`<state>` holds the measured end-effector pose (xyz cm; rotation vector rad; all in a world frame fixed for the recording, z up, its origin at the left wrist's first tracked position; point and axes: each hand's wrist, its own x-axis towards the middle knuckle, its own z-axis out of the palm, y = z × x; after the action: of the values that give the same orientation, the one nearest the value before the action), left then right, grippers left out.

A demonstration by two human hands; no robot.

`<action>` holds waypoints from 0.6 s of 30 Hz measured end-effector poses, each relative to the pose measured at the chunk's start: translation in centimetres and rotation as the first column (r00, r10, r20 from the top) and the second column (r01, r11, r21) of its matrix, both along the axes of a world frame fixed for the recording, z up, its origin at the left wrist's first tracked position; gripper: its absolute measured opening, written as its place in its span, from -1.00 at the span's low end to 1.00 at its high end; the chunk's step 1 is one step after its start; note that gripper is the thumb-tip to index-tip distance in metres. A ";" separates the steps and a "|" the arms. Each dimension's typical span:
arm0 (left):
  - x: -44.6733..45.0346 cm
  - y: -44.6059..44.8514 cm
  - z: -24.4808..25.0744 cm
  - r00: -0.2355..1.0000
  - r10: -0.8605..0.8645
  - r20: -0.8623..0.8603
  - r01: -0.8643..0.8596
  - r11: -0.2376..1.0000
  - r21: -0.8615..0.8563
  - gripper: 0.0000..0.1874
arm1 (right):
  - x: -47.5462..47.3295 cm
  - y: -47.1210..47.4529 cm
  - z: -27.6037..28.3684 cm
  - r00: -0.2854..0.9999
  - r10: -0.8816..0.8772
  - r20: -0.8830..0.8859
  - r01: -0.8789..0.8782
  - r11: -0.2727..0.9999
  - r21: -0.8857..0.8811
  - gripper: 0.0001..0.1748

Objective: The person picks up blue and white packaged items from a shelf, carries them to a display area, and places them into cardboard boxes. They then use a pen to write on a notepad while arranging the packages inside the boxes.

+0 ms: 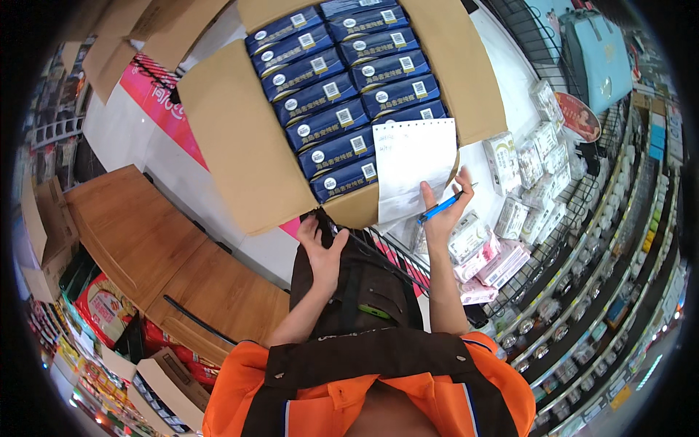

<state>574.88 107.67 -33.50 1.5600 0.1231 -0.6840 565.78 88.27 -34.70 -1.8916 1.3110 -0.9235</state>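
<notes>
My right hand (443, 219) holds a blue pen (439, 210) across its fingers. Its thumb lies over the lower part of a white notepad sheet (410, 158) with a perforated top edge and some handwriting. That sheet rests over the near right corner of an open cardboard carton (218, 125). Inside the carton, two columns of dark blue printed packs (322, 128) are visible; the paper hides some of them. My left hand (321, 252) is below the carton's near left corner, thumb and fingers apart, against something dark that I cannot make out.
White and pink boxed packs (505, 218) fill a wire basket (524, 276) on the right, beside long stocked shelves (579, 306). A light blue bag (595, 60) stands at the upper right. Wooden panels (180, 273) curve along the left, with an opened carton (164, 393) below.
</notes>
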 end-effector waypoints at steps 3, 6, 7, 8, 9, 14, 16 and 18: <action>2.1 0.6 0.1 0.970 -0.138 -0.200 0.103 0.979 -0.177 -0.41 | 0.7 1.2 0.1 0.978 0.171 -0.124 -0.190 0.967 -0.169 -0.43; 3.4 1.1 0.8 0.943 -0.225 -0.245 0.209 0.974 -0.092 -0.53 | 1.1 2.7 0.5 0.860 0.445 -0.250 -0.497 0.840 -0.216 -0.63; 3.6 1.1 1.1 0.936 -0.235 -0.261 0.250 0.968 0.026 -0.54 | 1.2 3.1 0.6 0.804 0.519 -0.290 -0.585 0.779 -0.225 -0.69; 3.5 1.1 1.4 0.938 -0.303 -0.170 0.307 0.952 -0.006 -0.56 | 1.4 3.4 0.8 0.793 0.533 -0.295 -0.599 0.769 -0.221 -0.71; 3.2 1.0 1.8 0.929 -0.359 -0.088 0.363 0.931 0.028 -0.58 | 1.5 3.7 1.0 0.787 0.543 -0.292 -0.608 0.763 -0.219 -0.74; 1.7 0.5 4.0 0.829 -0.488 0.272 0.458 0.873 0.169 -0.49 | 2.0 2.4 1.6 0.818 0.513 -0.260 -0.569 0.788 -0.235 -0.75; 0.6 -0.9 4.6 0.856 -0.440 0.273 0.406 0.897 0.173 -0.34 | 2.1 1.7 1.7 0.826 0.494 -0.270 -0.555 0.794 -0.247 -0.74; 0.4 -2.0 4.7 0.918 -0.262 0.297 0.247 0.965 0.085 -0.24 | 2.2 1.0 1.7 0.822 0.489 -0.292 -0.559 0.790 -0.252 -0.73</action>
<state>575.28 105.66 -28.76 1.7253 -0.3041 -0.6342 567.97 89.29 -32.98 -2.4985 0.6748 -0.6778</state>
